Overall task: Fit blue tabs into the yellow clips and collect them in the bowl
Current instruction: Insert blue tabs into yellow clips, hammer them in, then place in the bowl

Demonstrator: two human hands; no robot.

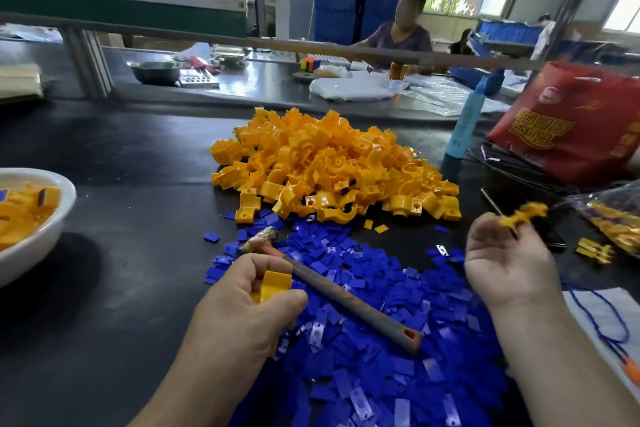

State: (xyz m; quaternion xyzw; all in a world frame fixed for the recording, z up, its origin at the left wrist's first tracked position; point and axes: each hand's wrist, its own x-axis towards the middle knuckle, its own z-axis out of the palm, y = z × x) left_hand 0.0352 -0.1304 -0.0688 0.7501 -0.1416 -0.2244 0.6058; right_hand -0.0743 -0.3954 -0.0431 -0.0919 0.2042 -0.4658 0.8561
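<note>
While left hand (242, 302) is gripping yellow plastic clip (275, 282) steady for fitting, right hand (502, 260) is pinching blurred yellow plastic piece (524, 213), near flat blue tabs (398, 281) heaped within reach.

Lying heaped high on the desk (121, 156): yellow clips (329, 166), curved saddles with holed feet. Spreading just in front, touching that heap: flat blue tabs (381, 322). Sitting at the left edge: white bowl (41, 239), holding fitted clips (24, 215). Being gripped in the left hand (242, 305): single clip (273, 282). Being pinched by the right hand (505, 263): blurred yellow piece (523, 215).
</note>
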